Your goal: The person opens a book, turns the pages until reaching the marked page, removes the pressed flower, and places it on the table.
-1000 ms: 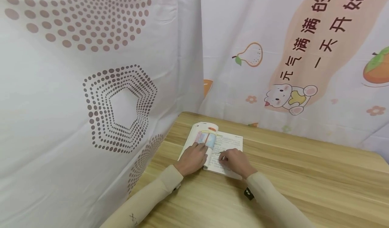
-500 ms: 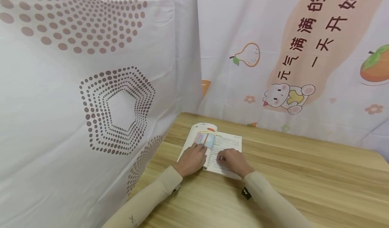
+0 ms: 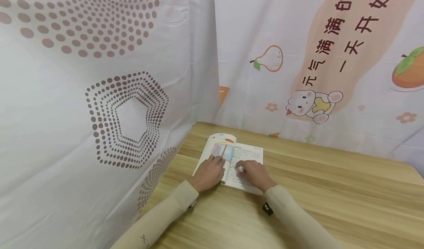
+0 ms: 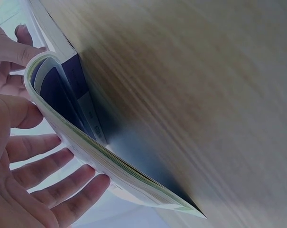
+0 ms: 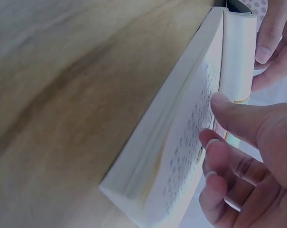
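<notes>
An open book (image 3: 249,154) lies on the table, its left-hand pages curving up from the spine and carrying a coloured picture. My left hand (image 3: 208,172) rests on those pages; in the left wrist view its nearly straight fingers (image 4: 62,187) press the curved pages (image 4: 105,159). Over the printed right page hovers my right hand (image 3: 254,173), loosely bent. Seen from the right wrist, its thumb (image 5: 238,116) stands apart from the curled fingers, with nothing visibly gripped. A thin line beside the right fingertips in the head view is too small to identify.
The wood-grain table (image 3: 331,190) extends to the right and toward me. A white dotted curtain (image 3: 132,120) hangs close along the left, and a printed fruit curtain (image 3: 248,105) backs the table. A dark band (image 3: 267,208) shows by the right cuff.
My right thumb and fingers have parted a little, and that hand has shifted slightly left in view. The left hand and book hold nearly the same place; the head view moves slightly.
</notes>
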{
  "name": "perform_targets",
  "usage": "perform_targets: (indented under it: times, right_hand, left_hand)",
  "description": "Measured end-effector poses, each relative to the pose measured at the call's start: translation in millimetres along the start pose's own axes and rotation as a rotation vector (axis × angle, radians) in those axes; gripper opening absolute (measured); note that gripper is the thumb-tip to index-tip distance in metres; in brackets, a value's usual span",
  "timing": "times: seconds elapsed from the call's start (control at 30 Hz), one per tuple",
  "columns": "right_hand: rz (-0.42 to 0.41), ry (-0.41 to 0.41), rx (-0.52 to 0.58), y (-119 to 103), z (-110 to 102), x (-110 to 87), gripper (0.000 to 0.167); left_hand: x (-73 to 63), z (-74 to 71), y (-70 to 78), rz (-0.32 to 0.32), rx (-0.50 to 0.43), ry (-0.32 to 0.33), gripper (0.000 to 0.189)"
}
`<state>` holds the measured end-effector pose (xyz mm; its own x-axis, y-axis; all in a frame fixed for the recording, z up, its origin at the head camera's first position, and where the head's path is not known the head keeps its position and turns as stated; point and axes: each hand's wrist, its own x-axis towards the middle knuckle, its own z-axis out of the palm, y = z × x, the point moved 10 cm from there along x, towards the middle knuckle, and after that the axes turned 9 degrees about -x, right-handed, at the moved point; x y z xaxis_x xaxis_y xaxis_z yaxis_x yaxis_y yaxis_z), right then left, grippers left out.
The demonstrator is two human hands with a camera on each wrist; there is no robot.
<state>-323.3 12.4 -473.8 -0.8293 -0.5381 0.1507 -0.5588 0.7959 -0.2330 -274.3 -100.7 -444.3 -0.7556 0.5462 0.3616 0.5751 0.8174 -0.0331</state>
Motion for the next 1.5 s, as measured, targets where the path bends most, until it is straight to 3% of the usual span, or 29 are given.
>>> perform_targets:
  times: [0.3,0.57,0.63,0.77,0.97,1.23,1.5]
  right_hand:
    - [0.013,-0.004,-0.029,1.0,-1.9,1.1,0.007]
    - [-0.030,-0.034,-0.039,3.8,-4.4,-3.9,0.013]
    - [-0.008,-0.040,-0.045,8.3,-3.7,-5.1,0.014]
    - [0.110,-0.045,-0.037,22.4,-2.3,-7.9,0.021]
    - [0.250,-0.115,-0.005,38.5,5.5,-13.1,0.025]
    - [0.208,-0.102,0.041,38.6,-5.6,-12.5,0.010]
    - [0.244,-0.159,0.090,43.8,-2.9,-17.6,0.010]
  left_hand:
    - [1.0,0.2,1.6,0.001,-0.010,0.007,0.030]
    - [0.1,0.1,-0.3,-0.001,-0.012,0.010,0.030]
    - [-0.2,-0.9,-0.3,0.002,-0.011,0.010,0.030]
    - [-0.9,-1.2,-0.4,0.004,-0.008,0.004,0.029]
    - [-1.3,1.2,-0.1,0.007,-0.012,-0.003,0.030]
    - [-1.8,2.9,-0.7,0.010,0.008,0.008,0.030]
    - [-1.0,2.7,-0.4,0.005,-0.005,-0.005,0.030]
